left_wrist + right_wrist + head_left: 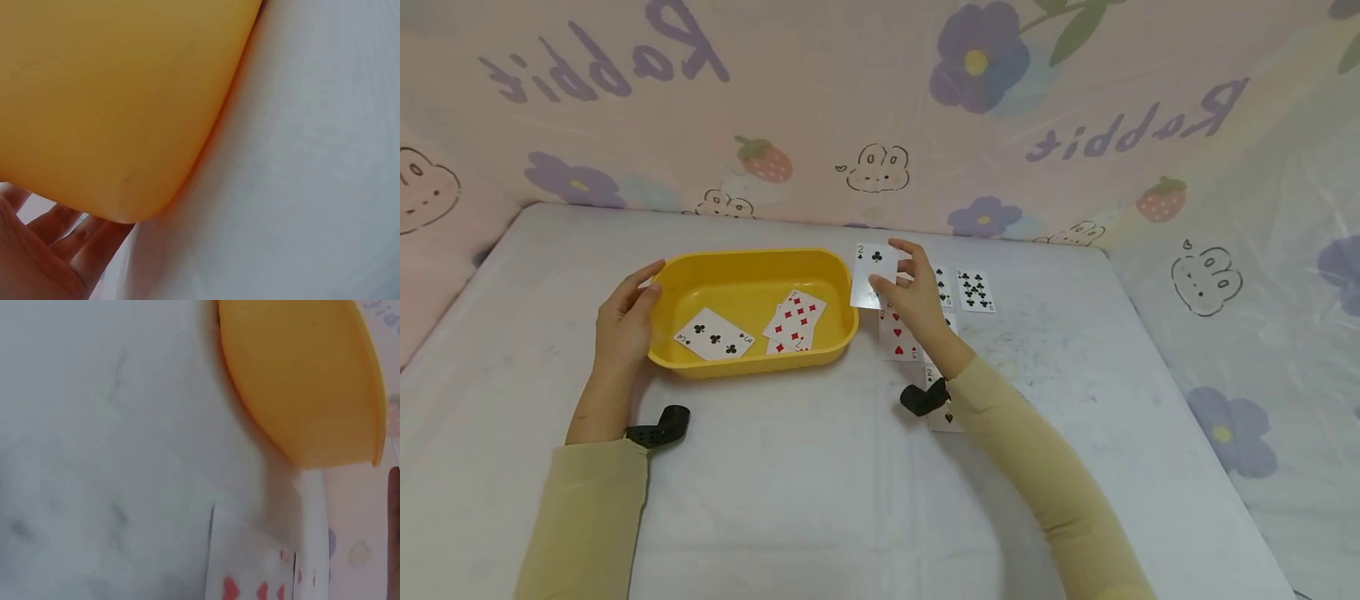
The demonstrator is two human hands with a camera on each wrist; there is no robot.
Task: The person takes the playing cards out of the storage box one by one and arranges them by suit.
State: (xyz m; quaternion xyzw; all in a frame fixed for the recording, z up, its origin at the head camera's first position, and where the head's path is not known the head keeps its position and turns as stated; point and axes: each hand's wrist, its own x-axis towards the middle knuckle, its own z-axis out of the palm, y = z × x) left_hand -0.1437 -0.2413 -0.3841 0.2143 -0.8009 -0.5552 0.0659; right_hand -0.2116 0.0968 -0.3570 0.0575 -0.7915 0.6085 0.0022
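My left hand [622,317] grips the left end of a yellow plastic tray [745,367], thumb at the rim. The left wrist view shows fingers [100,250] against the tray's outer wall [125,112]. Inside the tray lie a three of clubs [715,335], a seven of diamonds [799,315] and another diamond card [780,347] partly beneath it. Just off the tray's right end, my right hand [921,296] pinches a two of clubs [867,275] between thumb and fingers, face showing. A heart card [897,337] lies below that hand on the table.
Right of the tray, a black-suited card [945,287] is partly hidden by my hand, beside a club card [975,290]. Nearer me, a two of spades [946,421] lies under my right wrist camera [922,398]. White cloth covers the table [790,475]; a printed curtain [820,100] hangs behind.
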